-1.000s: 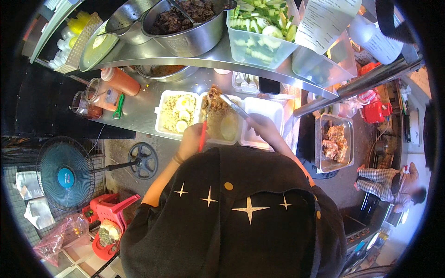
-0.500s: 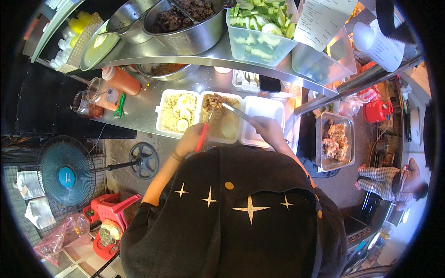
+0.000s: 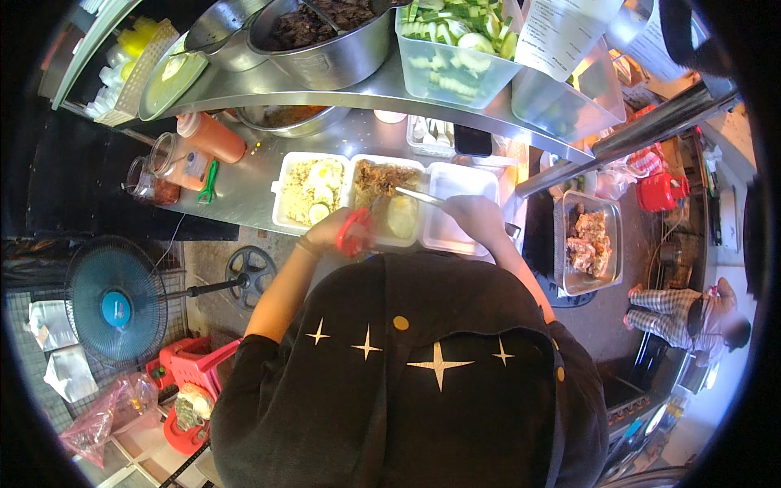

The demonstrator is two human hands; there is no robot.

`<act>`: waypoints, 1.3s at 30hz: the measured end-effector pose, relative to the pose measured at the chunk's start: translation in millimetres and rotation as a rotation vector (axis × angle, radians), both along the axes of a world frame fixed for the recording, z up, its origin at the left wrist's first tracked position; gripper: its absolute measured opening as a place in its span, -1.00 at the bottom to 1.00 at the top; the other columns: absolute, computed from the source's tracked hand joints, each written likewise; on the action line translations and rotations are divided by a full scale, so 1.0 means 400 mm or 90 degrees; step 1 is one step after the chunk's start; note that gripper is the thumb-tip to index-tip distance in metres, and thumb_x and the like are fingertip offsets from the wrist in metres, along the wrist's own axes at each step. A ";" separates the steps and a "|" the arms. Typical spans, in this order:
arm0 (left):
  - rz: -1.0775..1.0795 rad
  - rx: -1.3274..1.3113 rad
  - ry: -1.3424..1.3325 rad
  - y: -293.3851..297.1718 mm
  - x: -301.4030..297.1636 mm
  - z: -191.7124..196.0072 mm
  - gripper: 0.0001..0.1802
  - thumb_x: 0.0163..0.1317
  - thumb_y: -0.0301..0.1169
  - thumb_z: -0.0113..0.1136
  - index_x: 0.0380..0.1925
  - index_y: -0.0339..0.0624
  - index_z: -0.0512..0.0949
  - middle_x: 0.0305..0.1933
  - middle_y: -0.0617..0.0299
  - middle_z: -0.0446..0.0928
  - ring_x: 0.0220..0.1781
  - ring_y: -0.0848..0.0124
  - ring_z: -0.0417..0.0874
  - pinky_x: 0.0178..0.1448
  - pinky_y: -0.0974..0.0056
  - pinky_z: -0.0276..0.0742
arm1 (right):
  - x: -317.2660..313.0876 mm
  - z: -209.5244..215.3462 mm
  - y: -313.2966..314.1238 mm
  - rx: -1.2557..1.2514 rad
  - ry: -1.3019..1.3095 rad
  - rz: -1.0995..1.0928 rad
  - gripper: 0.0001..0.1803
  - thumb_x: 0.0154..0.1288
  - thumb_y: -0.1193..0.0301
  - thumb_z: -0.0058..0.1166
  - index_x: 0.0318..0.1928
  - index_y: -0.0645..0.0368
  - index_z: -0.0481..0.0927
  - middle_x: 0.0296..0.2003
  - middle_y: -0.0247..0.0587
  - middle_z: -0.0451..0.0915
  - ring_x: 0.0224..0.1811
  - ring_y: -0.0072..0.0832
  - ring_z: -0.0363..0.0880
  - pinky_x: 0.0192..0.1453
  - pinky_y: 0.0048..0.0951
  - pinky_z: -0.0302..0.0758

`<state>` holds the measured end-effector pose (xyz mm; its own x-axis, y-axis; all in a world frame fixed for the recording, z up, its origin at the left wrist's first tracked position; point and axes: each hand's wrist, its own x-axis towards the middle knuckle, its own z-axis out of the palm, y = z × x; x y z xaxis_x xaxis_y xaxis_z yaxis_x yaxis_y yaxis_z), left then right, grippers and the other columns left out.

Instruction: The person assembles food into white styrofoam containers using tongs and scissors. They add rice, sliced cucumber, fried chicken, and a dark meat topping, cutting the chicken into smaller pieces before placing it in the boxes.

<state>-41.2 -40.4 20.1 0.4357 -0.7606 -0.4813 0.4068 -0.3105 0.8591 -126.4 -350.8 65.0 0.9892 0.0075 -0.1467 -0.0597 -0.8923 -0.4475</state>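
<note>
Two tools in use. Clamped around red-handled scissors [image 3: 355, 233] with the left grip [image 3: 325, 232]: half a second ago reaching blades-first into the meat, now drawn back and turned, red loops blurred just right of that grip. Too smeared to tell blades apart or together. Closed around metal tongs [image 3: 419, 196] with the right grip [image 3: 474, 218], shifted slightly forward since then and pointing left over the middle foam box [image 3: 389, 159], now at a flatter slant. Cannot tell tips joined or parted.

Brown meat [image 3: 381, 176] in the far part of that box, ahead and to the right of the left grip; earlier bunched up at the scissors, now lying lower and more spread out. Pale egg [image 3: 402, 218] left of the right grip, in the near part of the same box. Unchanged: left foam box [image 3: 281, 187] with rice and egg, ahead of the left grip on the metal surface [image 3: 252, 191].
</note>
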 end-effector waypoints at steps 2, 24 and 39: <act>0.000 0.022 -0.006 -0.008 0.002 0.001 -0.76 0.02 -0.38 0.17 -0.41 -0.39 0.54 -0.49 0.10 0.60 -0.45 0.43 0.62 -0.33 0.44 0.51 | 0.008 0.001 0.002 -0.028 0.018 0.000 -0.64 0.25 0.02 -0.04 -0.27 -0.06 0.68 -0.43 -0.12 0.64 -0.39 -0.14 0.63 -0.29 -0.14 0.53; -0.030 -0.183 -0.109 0.052 -0.010 -0.026 -0.64 0.05 -0.37 0.17 -0.16 -0.38 0.55 -0.07 0.09 0.54 -0.05 0.38 0.56 0.01 0.39 0.49 | -0.015 0.034 -0.036 0.155 -0.062 -0.096 -0.65 0.25 0.06 0.02 -0.21 0.02 0.67 -0.49 -0.05 0.61 -0.42 -0.12 0.61 -0.30 -0.19 0.49; -0.112 0.011 -0.195 0.028 -0.020 0.048 -0.69 0.03 -0.33 0.15 -0.28 -0.36 0.53 -0.34 0.16 0.59 -0.35 0.43 0.63 -0.15 0.36 0.54 | 0.003 -0.047 -0.007 0.086 0.007 -0.003 -0.63 0.25 0.00 -0.02 -0.21 -0.06 0.68 -0.43 -0.10 0.63 -0.36 -0.11 0.61 -0.25 -0.17 0.50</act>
<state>-49.1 -29.1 39.5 0.4248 -0.8299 -0.3618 0.0703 -0.3682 0.9271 -125.3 -353.4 46.2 0.9876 0.0228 -0.1556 -0.0697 -0.8234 -0.5631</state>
